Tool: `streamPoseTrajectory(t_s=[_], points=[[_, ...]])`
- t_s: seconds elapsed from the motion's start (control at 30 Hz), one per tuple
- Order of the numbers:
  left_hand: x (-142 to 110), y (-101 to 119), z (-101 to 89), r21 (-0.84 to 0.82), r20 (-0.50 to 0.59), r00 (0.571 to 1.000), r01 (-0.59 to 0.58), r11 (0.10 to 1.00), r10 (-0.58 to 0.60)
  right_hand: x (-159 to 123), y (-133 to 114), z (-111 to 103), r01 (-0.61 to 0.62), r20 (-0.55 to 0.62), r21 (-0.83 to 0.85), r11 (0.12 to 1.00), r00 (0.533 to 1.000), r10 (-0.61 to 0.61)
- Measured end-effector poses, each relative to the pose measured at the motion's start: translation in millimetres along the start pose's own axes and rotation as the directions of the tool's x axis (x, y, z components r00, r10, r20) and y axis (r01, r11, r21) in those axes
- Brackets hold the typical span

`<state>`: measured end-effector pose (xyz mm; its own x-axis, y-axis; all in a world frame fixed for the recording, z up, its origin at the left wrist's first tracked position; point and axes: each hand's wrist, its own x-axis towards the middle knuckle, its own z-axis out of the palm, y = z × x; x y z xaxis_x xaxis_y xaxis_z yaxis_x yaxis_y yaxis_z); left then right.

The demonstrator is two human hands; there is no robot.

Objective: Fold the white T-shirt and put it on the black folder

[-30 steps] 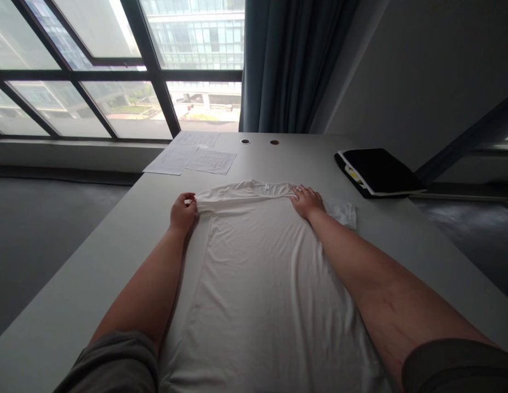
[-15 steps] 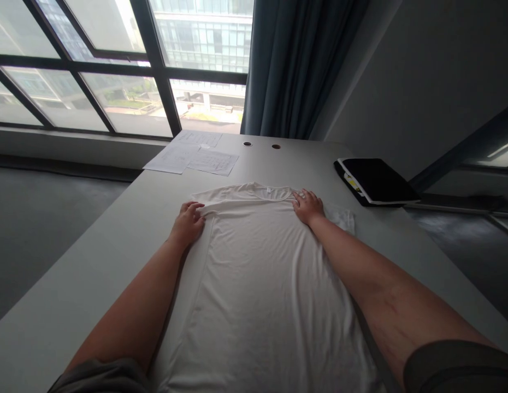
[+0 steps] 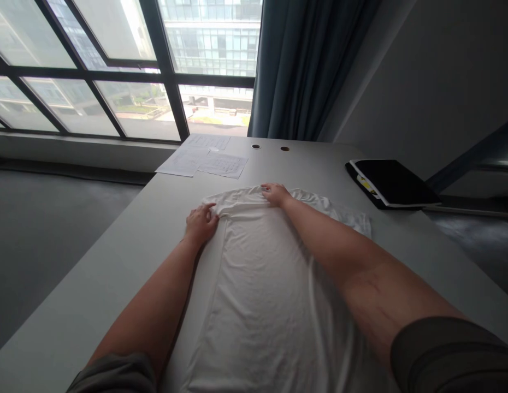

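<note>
A white T-shirt (image 3: 262,284) lies spread on the table, its neck end away from me and its body running toward me. My left hand (image 3: 200,222) rests at the left shoulder edge, fingers stretched over the cloth and the thumb apart. Across the neckline lies my right hand (image 3: 276,195), its fingers reaching left on the fabric. It covers much of the collar. Creases gather right of that hand, and the right sleeve (image 3: 358,221) sticks out past my forearm. Part of the shirt's right side is hidden under my right arm.
The white table (image 3: 127,262) has two round cable holes near its far edge. Printed papers (image 3: 221,164) lie at the far left. A black folder (image 3: 401,180) with papers inside rests at the right. Behind stand a window and a blue curtain (image 3: 295,71).
My right hand has moved left from the right shoulder onto the neckline, now hiding the collar. My left hand stays at the left shoulder. The whole view has shifted slightly.
</note>
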<state>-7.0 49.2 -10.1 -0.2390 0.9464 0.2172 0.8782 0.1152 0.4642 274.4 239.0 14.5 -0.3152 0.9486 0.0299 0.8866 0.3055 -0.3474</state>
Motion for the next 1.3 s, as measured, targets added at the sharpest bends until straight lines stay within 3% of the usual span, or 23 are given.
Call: streamPoseTrajectory(t_s=[0.13,0.3,0.5,0.7,0.8,1.03,1.1,1.23,1.3], points=[[3.5,-3.7,3.7,-0.034,0.019,0.998,-0.055,0.998,0.056,25.9,-19.8,10.9,-0.11,0.009,0.081,0.991,0.994,0.109],[7.9,-5.9,7.1,-0.074,0.018,0.997,-0.07,0.995,0.071,42.9,-19.9,20.7,-0.237,-0.006,0.155,0.959,0.971,0.241],[10.9,-13.4,5.0,-0.347,-0.025,0.993,-0.118,0.93,0.117,48.5,-17.0,27.9,-0.251,-0.074,0.246,0.936,0.958,0.276],[11.9,-14.4,2.6,-0.545,-0.063,0.998,-0.051,0.837,0.021,48.1,-10.6,26.3,-0.191,-0.098,0.222,0.956,0.971,0.216],[13.0,-15.6,4.4,-0.601,-0.053,0.998,-0.067,0.797,0.043,40.6,-9.6,32.9,-0.144,-0.099,0.168,0.975,0.982,0.162],[13.8,-15.1,6.8,-0.553,-0.051,0.996,-0.087,0.829,0.071,13.6,-21.0,47.9,-0.023,-0.161,-0.138,0.99,0.987,0.0],[13.6,-14.1,7.3,-0.565,-0.043,0.998,-0.055,0.823,0.037,9.8,-24.8,47.7,-0.017,-0.164,-0.174,0.985,0.986,-0.012],[13.7,-14.5,10.9,-0.683,0.003,1.0,0.012,0.731,-0.013,7.3,-28.0,46.6,-0.005,-0.151,-0.199,0.98,0.988,-0.026],[14.0,-14.8,12.1,-0.663,0.026,1.0,0.016,0.749,0.002,7.1,-28.0,47.0,-0.001,-0.153,-0.206,0.979,0.988,-0.032]])
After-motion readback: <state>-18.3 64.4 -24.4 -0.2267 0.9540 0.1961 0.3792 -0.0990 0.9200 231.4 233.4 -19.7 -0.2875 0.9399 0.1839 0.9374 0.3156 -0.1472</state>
